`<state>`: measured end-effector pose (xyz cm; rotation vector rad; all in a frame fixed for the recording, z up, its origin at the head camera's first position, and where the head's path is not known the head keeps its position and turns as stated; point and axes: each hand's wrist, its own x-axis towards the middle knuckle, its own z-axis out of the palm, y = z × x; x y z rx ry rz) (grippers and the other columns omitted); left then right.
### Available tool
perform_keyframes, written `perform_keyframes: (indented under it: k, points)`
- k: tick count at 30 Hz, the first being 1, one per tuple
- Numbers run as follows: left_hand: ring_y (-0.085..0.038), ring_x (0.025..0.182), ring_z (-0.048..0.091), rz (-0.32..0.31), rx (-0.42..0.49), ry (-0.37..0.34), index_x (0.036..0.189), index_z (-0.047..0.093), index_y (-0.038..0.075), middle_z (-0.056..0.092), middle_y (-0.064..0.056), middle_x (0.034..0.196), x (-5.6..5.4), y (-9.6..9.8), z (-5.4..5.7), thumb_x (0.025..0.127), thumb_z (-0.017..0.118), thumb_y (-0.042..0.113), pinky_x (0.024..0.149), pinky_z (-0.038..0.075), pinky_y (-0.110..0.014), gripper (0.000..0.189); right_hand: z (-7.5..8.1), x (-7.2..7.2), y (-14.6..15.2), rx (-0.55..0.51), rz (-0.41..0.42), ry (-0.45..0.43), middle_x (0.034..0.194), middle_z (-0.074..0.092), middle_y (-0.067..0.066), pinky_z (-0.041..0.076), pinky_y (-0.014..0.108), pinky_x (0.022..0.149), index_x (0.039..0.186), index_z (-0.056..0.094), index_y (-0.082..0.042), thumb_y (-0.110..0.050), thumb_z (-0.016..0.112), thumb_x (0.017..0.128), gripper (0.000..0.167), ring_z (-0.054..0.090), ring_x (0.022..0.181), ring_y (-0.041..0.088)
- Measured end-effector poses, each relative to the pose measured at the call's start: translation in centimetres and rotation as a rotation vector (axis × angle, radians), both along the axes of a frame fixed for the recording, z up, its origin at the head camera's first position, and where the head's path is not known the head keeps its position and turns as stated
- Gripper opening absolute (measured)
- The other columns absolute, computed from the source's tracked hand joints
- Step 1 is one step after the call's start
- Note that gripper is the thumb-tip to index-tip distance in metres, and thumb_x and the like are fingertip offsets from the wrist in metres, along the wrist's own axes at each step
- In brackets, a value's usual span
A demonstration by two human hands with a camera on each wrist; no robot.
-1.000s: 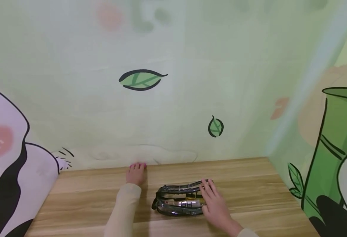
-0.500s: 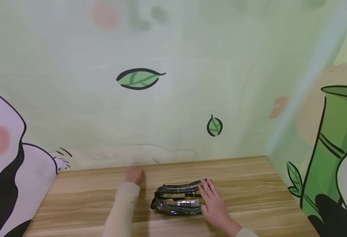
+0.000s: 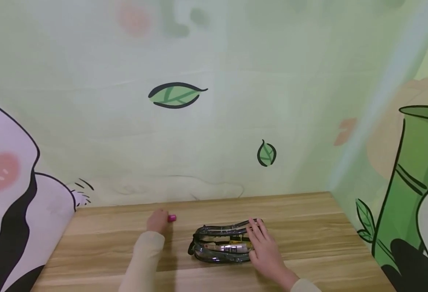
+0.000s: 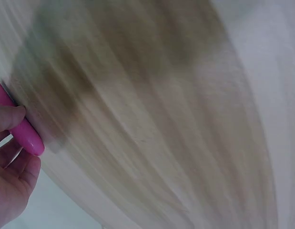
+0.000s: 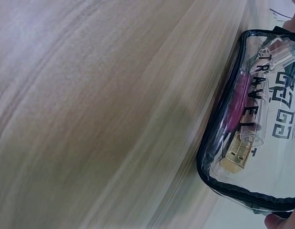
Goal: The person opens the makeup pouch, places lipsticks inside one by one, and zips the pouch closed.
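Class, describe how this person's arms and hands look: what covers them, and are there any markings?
A long, plain, cream left sleeve ends near the wrist; only the edge of a similar right sleeve shows. Left hand and right hand are ungloved, without visible markings.

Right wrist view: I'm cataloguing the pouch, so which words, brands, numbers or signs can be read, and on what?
"TRAVEL": on the clear pouch, last letter partly unclear.
Angular sign, no letters legible: also on the pouch.
Small mark near the L: too small to read.
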<state>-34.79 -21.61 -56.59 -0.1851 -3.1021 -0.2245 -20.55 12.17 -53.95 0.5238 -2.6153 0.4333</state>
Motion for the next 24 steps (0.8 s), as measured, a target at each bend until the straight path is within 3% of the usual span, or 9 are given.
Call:
perform_keyframes:
  k: [2,5,9,12,18,24]
  points:
    - [-0.029,0.074,0.056,0.004,-0.016,-0.004,0.078,0.059,0.002,0.054,-0.013,0.078,0.3,-0.3,-0.2,0.076,0.057,0.003,0.062,0.049,-0.042,0.004,0.1,0.1,0.0,0.006,-0.005,-0.026,0.144,0.026,0.007,0.010,0.032,0.110,0.127,0.046,-0.001,-0.009,0.053,0.070,0.057,0.017,0.135,0.027]
    - [-0.028,0.071,0.055,0.008,-0.019,-0.008,0.079,0.059,0.004,0.054,-0.012,0.076,0.6,-0.7,-0.6,0.076,0.057,0.003,0.060,0.048,-0.041,0.004,0.1,0.2,0.1,0.008,-0.007,-0.067,0.145,0.024,0.007,0.001,0.026,0.110,0.128,0.043,-0.001,-0.009,0.052,0.071,0.058,0.016,0.135,0.028]
    - [-0.026,0.066,0.055,0.006,-0.003,-0.007,0.082,0.060,0.007,0.054,-0.010,0.075,1.1,-1.3,-1.0,0.077,0.058,0.005,0.055,0.047,-0.039,0.006,0.1,0.3,0.1,0.011,-0.007,-0.071,0.145,0.024,0.007,-0.004,0.023,0.109,0.129,0.043,-0.001,-0.009,0.052,0.072,0.058,0.015,0.135,0.027]
    - [-0.027,0.064,0.056,0.018,0.008,-0.007,0.086,0.061,0.010,0.055,-0.011,0.076,1.6,-1.6,-0.7,0.079,0.057,0.008,0.052,0.046,-0.039,0.009,0.2,0.4,0.0,0.021,-0.011,-0.061,0.145,0.025,0.007,-0.001,0.025,0.108,0.128,0.044,-0.001,-0.009,0.054,0.072,0.058,0.016,0.135,0.027]
    - [-0.026,0.064,0.055,0.011,0.055,0.036,0.090,0.063,0.011,0.057,-0.010,0.073,2.6,-1.9,0.6,0.080,0.057,0.011,0.051,0.045,-0.039,0.012,0.4,0.4,-0.1,0.020,-0.006,-0.095,0.145,0.024,0.008,-0.009,0.021,0.107,0.129,0.042,-0.001,-0.009,0.053,0.073,0.058,0.016,0.135,0.029]
    - [-0.024,0.067,0.056,-0.047,0.103,0.087,0.093,0.063,0.012,0.059,-0.008,0.075,3.1,-1.5,1.9,0.079,0.062,0.013,0.054,0.045,-0.039,0.015,0.7,0.3,-0.1,0.036,-0.001,-0.098,0.145,0.025,0.009,0.021,0.041,0.107,0.129,0.042,-0.001,-0.008,0.054,0.074,0.057,0.018,0.134,0.031]
